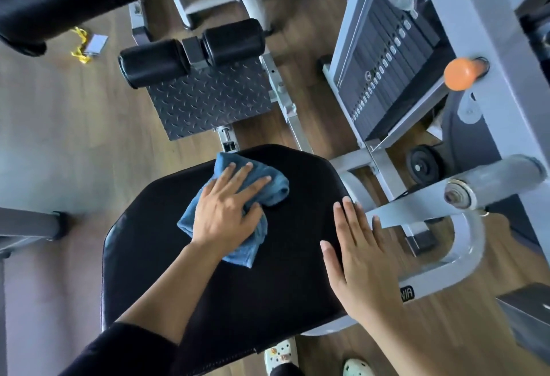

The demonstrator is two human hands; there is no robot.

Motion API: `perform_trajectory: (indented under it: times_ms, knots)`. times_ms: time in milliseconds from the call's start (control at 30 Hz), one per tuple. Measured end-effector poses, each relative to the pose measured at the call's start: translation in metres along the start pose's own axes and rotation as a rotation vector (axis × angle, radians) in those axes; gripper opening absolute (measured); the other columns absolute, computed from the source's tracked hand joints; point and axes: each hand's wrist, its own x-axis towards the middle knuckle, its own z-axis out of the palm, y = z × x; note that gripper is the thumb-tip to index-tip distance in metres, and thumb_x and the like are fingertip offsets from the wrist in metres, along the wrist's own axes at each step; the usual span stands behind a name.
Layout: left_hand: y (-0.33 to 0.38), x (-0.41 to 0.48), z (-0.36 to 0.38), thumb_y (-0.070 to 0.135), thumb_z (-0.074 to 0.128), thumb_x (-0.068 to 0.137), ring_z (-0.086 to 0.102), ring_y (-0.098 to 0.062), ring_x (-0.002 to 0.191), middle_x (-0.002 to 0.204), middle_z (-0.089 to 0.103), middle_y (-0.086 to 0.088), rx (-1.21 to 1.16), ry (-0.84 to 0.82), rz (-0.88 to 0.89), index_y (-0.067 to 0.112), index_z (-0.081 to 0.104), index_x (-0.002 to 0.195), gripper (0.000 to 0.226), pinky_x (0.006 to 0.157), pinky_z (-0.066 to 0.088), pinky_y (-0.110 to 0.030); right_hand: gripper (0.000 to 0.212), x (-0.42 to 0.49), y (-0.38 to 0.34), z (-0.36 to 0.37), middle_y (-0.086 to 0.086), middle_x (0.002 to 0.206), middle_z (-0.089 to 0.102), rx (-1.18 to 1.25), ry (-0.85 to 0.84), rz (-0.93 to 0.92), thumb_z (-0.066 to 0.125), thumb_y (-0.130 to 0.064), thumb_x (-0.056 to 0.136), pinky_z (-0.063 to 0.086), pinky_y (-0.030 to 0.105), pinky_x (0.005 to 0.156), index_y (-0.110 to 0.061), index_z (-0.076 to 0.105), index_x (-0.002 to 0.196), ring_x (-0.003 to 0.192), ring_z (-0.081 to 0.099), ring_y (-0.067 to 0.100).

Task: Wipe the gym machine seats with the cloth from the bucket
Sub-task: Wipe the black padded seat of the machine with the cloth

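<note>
My left hand [226,215] lay flat on the blue cloth [272,189], fingers straight and spread, pressing it down rather than gripping it. The cloth was bunched under my palm on the far part of the black seat [238,301], with one crumpled end sticking out past my fingertips and a corner trailing back beside my wrist. My right hand [363,262] was held open too, fingers straight and close together, over the right edge of the seat, well apart from the cloth; I could not tell whether it pressed on the padding or only hovered just above it. Beyond my left fingertips, past the front edge of the seat, lay a ridged metal foot plate [208,101] with two black foam rollers [154,63] above it. Ahead of my right hand stood the grey weight stack [387,72], and to its right an orange knob [459,73] stuck out of the grey frame. A black sleeve [119,346] covered my left forearm, and below my right wrist my pale shoes [281,355] showed on the wooden floor [89,167].
</note>
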Motion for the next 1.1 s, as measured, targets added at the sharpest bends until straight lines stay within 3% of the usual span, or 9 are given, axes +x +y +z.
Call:
perform_trajectory:
  times_ms: [67, 133, 300, 367, 533, 733, 867, 967, 1100]
  knots:
    - [0.011, 0.022, 0.003, 0.045, 0.032, 0.082, 0.032, -0.026, 0.138, 0.147, 0.041, 0.002, 0.027, 0.010, -0.140, 0.040, 0.050, 0.132, 0.054, 0.108, 0.028, -0.044, 0.061, -0.003, 0.006, -0.002, 0.009, 0.155, 0.024, -0.013, 0.013, 0.018, 0.024, -0.043, 0.099, 0.011, 0.039, 0.117, -0.008, 0.027, 0.148, 0.144, 0.017, 0.022]
    - [0.036, 0.037, 0.008, 0.044, 0.033, 0.082, 0.029, -0.025, 0.139, 0.150, 0.037, 0.003, 0.030, -0.010, -0.170, 0.041, 0.048, 0.133, 0.054, 0.110, 0.025, -0.045, 0.061, -0.006, 0.009, -0.002, 0.011, 0.153, 0.028, -0.012, 0.016, 0.035, 0.024, -0.043, 0.099, 0.010, 0.038, 0.117, -0.006, 0.029, 0.147, 0.143, 0.021, 0.023]
    - [0.072, -0.005, 0.014, 0.039, 0.042, 0.085, 0.034, -0.027, 0.137, 0.146, 0.042, 0.002, -0.015, -0.032, 0.194, 0.040, 0.051, 0.132, 0.048, 0.108, 0.028, -0.045, 0.064, -0.017, 0.012, -0.001, 0.014, 0.151, 0.032, -0.006, -0.001, 0.063, 0.019, -0.045, 0.099, 0.011, 0.039, 0.116, -0.004, 0.029, 0.146, 0.141, 0.026, 0.027]
    - [0.052, -0.025, 0.008, 0.036, 0.044, 0.083, 0.038, -0.027, 0.135, 0.144, 0.045, 0.002, -0.028, -0.013, 0.233, 0.038, 0.054, 0.130, 0.048, 0.105, 0.033, -0.046, 0.064, -0.021, 0.013, -0.002, 0.013, 0.151, 0.032, -0.015, -0.010, 0.069, 0.017, -0.045, 0.099, 0.011, 0.040, 0.115, -0.004, 0.028, 0.147, 0.142, 0.026, 0.027]
    - [0.045, -0.011, 0.004, 0.042, 0.034, 0.082, 0.035, -0.028, 0.137, 0.145, 0.044, 0.001, 0.001, 0.012, -0.147, 0.040, 0.052, 0.130, 0.052, 0.108, 0.031, -0.048, 0.062, -0.025, 0.016, -0.001, 0.014, 0.150, 0.033, -0.012, 0.014, 0.048, 0.020, -0.043, 0.099, 0.012, 0.039, 0.114, -0.003, 0.031, 0.146, 0.140, 0.030, 0.029]
    - [0.080, -0.075, 0.010, 0.039, 0.043, 0.087, 0.033, -0.025, 0.138, 0.147, 0.042, 0.004, -0.012, -0.003, 0.096, 0.040, 0.051, 0.133, 0.046, 0.110, 0.029, -0.046, 0.058, -0.029, 0.020, 0.001, 0.013, 0.152, 0.030, 0.027, 0.035, 0.024, 0.025, -0.032, 0.096, 0.009, 0.040, 0.115, -0.004, 0.030, 0.146, 0.141, 0.027, 0.029]
    - [0.044, -0.103, -0.001, 0.037, 0.042, 0.085, 0.040, -0.029, 0.134, 0.142, 0.048, 0.001, 0.016, 0.067, -0.074, 0.037, 0.057, 0.128, 0.046, 0.105, 0.037, -0.048, 0.059, -0.033, 0.025, 0.000, 0.012, 0.153, 0.028, 0.007, 0.021, 0.008, 0.022, -0.032, 0.096, 0.008, 0.039, 0.115, -0.005, 0.027, 0.147, 0.142, 0.025, 0.027]
    - [0.066, -0.089, 0.001, 0.039, 0.040, 0.084, 0.040, -0.030, 0.133, 0.142, 0.048, 0.000, 0.051, 0.073, -0.259, 0.037, 0.057, 0.128, 0.047, 0.104, 0.035, -0.049, 0.060, -0.037, 0.025, 0.001, 0.012, 0.154, 0.025, 0.015, 0.019, -0.011, 0.021, -0.033, 0.096, 0.009, 0.040, 0.116, -0.005, 0.026, 0.148, 0.142, 0.024, 0.027]
    - [0.112, -0.099, 0.015, 0.039, 0.043, 0.087, 0.034, -0.026, 0.137, 0.145, 0.044, 0.002, -0.004, 0.053, -0.114, 0.039, 0.052, 0.132, 0.046, 0.110, 0.030, -0.049, 0.061, -0.038, 0.027, 0.000, 0.014, 0.154, 0.026, 0.016, 0.027, -0.024, 0.022, -0.035, 0.095, 0.017, 0.044, 0.116, -0.004, 0.028, 0.147, 0.142, 0.024, 0.028]
